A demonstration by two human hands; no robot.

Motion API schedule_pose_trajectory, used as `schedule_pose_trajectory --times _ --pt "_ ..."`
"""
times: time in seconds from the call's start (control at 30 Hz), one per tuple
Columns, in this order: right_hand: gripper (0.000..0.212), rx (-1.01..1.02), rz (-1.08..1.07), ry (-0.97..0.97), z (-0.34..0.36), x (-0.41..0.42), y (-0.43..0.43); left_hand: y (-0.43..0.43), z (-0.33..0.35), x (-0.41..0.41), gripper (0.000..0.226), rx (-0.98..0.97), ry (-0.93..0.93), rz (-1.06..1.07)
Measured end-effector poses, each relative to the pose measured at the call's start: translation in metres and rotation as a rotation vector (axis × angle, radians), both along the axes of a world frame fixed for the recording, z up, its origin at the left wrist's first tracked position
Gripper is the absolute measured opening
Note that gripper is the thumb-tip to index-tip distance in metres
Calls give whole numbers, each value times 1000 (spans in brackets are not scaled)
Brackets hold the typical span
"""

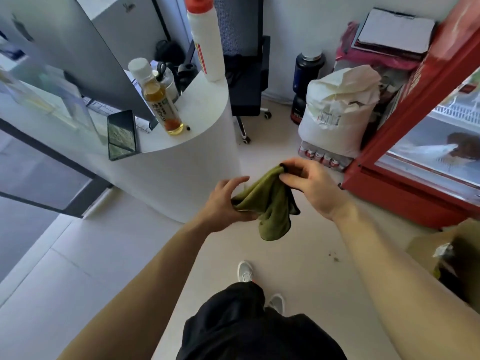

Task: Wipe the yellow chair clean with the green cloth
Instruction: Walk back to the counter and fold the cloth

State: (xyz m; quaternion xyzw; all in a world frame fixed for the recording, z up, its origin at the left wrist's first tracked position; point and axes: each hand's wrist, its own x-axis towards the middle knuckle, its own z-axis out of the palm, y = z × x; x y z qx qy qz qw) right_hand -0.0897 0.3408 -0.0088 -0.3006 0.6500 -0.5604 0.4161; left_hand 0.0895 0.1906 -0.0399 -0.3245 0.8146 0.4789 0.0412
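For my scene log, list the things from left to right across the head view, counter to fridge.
phone → tea bottle → white bottle with red cap → black office chair → dark jug → white sack → red fridge

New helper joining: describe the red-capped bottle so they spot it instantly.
Find the rounded white counter left of the red fridge. The red-capped bottle stands at its far edge. It is tall and white; the nearer amber bottle is small, white-capped.

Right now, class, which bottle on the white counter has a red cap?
The tall white bottle at the counter's far edge; the shorter bottle of amber liquid wears a white cap.
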Motion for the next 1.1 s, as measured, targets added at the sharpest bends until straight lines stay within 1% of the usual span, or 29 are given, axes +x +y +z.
schedule_pose_trajectory --times 0.07,0.1,0.13,0.17,0.2,0.27,0.37,0.4,0.43,0.5,0.53,0.57,0.6,0.67,0.73,0.77,0.8,0.83,0.87,0.9,0.93,0.97,1.03,1.07,1.1 --pt "19 -34 -52 -36 10 -21 -6 -8 7 -9 41 71 144 106" --pt "19 -40 -87 -37 13 -31 -8 -12 15 -13 29 129 224 152" --pt "18 -44 -121 -33 14 -41 -10 -19 22 -17 24 184 311 179" --pt "18 -51 -149 -43 16 -49 -13 -26 32 -21 27 219 396 194" --pt "19 -62 -172 -73 19 -55 -15 -31 41 -26 36 276 480 194" --pt "23 -92 -202 -193 26 -62 -24 -38 50 -40 54 410 548 187" --pt "21 -156 -260 -350 36 -69 -47 -36 47 -65 69 516 412 158" --pt "19 -180 -290 -370 38 -74 -56 -35 44 -73 69 542 367 162" --pt "17 -196 -322 -364 38 -78 -62 -32 41 -78 64 563 339 188" --pt "17 -196 -341 -332 34 -90 -69 -30 39 -91 40 648 350 297" --pt "25 -171 -299 -346 28 -98 -69 -29 42 -98 28 718 366 361" --pt "38 -128 -224 -388 20 -105 -68 -28 46 -105 20 791 382 414" --pt "51 -83 -123 -448 9 -112 -65 -28 50 -111 18 856 391 455" --pt "70 5 44 -553 -10 -121 -61 -30 55 -123 24 935 387 521" --pt "78 50 103 -630 -24 -129 -58 -33 55 -133 29 958 372 562" --pt "74 52 117 -638 -29 -133 -59 -34 52 -137 28 958 358 581" --pt "66 61 128 -595 -32 -138 -59 -33 49 -140 27 954 338 598" --pt "63 89 137 -515 -35 -144 -61 -33 44 -142 29 947 314 609" --pt "70 133 146 -429 -37 -151 -63 -33 39 -145 33 940 286 621" --pt "82 184 157 -352 -39 -158 -66 -33 33 -147 37 912 244 643" --pt "91 233 184 -276 -40 -164 -70 -32 29 -150 42 853 183 675" --pt "95 274 238 -185 -39 -168 -75 -31 25 -153 49 742 96 703" --pt "93 378 416 77 -34 -172 -88 -29 19 -156 75 425 -115 745" --pt "90 433 518 231 -32 -170 -95 -27 19 -156 84 303 -173 759" --pt "86 478 593 378 -28 -165 -102 -25 21 -155 88 238 -173 752"
